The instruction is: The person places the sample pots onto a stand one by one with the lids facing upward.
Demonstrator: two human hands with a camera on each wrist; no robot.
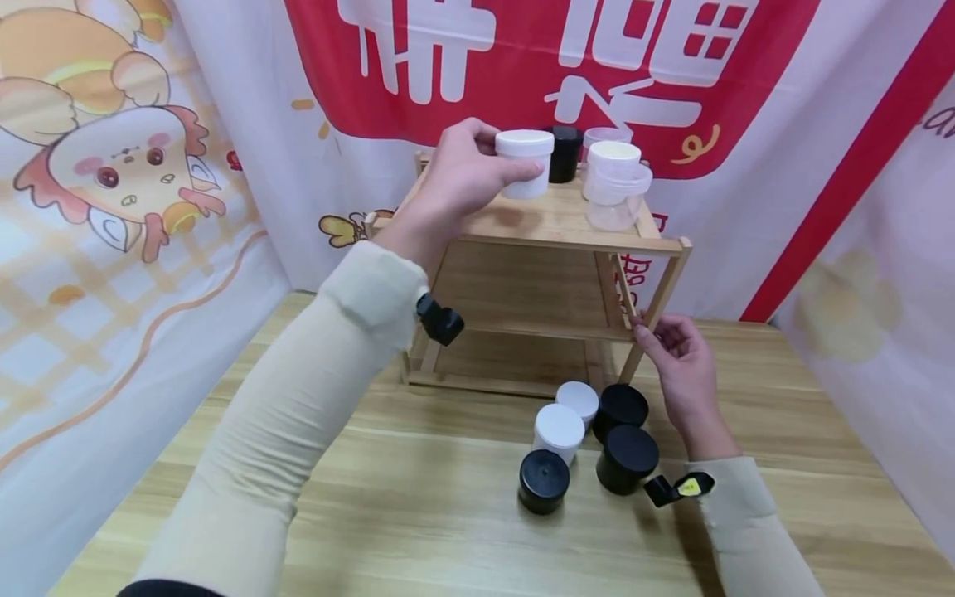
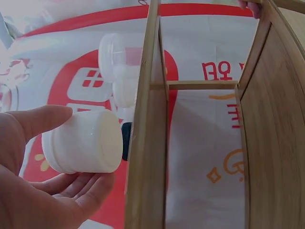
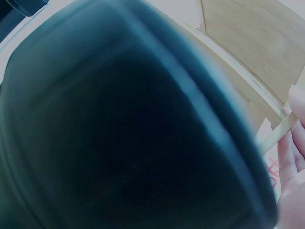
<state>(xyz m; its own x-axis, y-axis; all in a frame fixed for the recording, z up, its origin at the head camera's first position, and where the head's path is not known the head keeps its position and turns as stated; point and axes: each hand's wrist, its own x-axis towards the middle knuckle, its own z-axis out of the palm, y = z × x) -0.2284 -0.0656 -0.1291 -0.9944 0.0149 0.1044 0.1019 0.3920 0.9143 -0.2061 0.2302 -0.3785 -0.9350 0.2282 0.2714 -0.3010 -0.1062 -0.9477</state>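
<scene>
My left hand (image 1: 466, 170) grips a white lidded jar (image 1: 525, 166) above the top shelf of a small wooden rack (image 1: 537, 225). In the left wrist view the thumb lies along one side of the jar (image 2: 86, 140) and the fingers along the other. Down at the rack's right side, my right hand (image 1: 682, 377) pinches a wooden bar by the front post. The right wrist view shows its fingers (image 3: 298, 102) at that bar, with a large dark jar (image 3: 124, 124) blocking most of the picture.
On the top shelf stand a black jar (image 1: 564, 156), a white jar (image 1: 613, 157) and a clear jar (image 1: 613, 214), with another clear one behind. Below, white jars (image 1: 559, 427) and black jars (image 1: 627, 458) cluster on the wooden table (image 1: 418, 514) before the rack. Printed cloth (image 1: 246, 99) hangs behind.
</scene>
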